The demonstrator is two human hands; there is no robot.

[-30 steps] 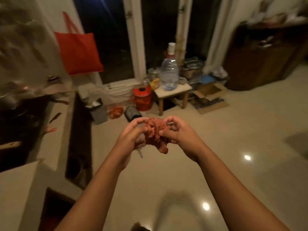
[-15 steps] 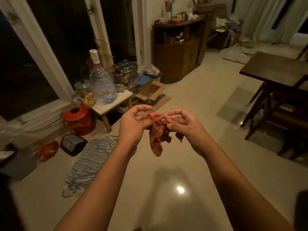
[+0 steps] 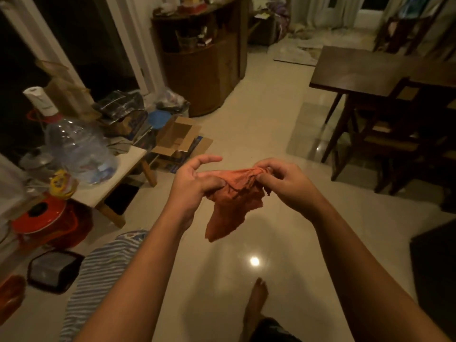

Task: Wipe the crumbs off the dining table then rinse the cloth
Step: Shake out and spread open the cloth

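On the floor at left, a striped fabric (image 3: 98,275) could snag a foot. In mid-air, the left hand (image 3: 195,186) pinches the cloth (image 3: 234,203) with its forefinger lifted, and the right hand (image 3: 288,183) grips its bunched other edge. A loose pinch may drop it well short of the dining table (image 3: 357,70).

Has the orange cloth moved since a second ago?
Yes. The cloth has swung right, away from the water bottle, towards the dining table.

Left hand (image 3: 195,186) and right hand (image 3: 286,183) raised, forearms outstretched, fingers (image 3: 276,167) pinching cloth (image 3: 232,206)
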